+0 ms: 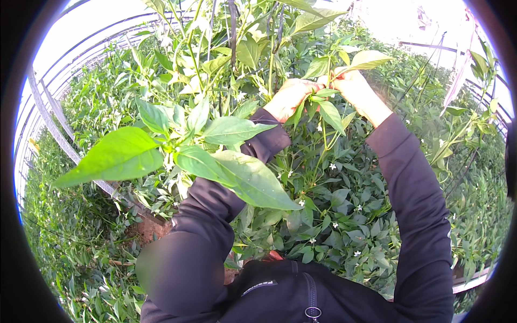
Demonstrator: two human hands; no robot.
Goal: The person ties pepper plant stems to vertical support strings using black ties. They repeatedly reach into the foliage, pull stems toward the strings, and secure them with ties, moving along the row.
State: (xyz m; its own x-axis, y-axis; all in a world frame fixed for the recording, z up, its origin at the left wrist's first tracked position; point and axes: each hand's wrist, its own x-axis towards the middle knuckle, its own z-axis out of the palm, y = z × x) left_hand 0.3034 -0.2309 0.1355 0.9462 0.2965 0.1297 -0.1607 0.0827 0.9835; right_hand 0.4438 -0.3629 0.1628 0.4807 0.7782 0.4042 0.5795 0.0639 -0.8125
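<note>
My left hand (293, 96) and my right hand (357, 92) meet at the upper right of centre, fingertips close together. Between them runs the upper stem of a pepper plant (329, 64), which both sets of fingers pinch. Leaves stick out above the fingers, and a drooping green leaf (331, 116) hangs just below them. The exact grip of the fingertips is partly hidden by leaves and washed out by bright light. Nearer to the camera, a leafy pepper shoot (113, 157) crosses in front of my left sleeve (206, 214).
Dense pepper foliage with small white flowers (332, 166) surrounds my arms. Dark vertical strings (232, 32) hang among the stems. A pale curved greenhouse pole (56, 121) rises at left; bare reddish soil (149, 230) shows below it. A pink strip (460, 78) hangs at right.
</note>
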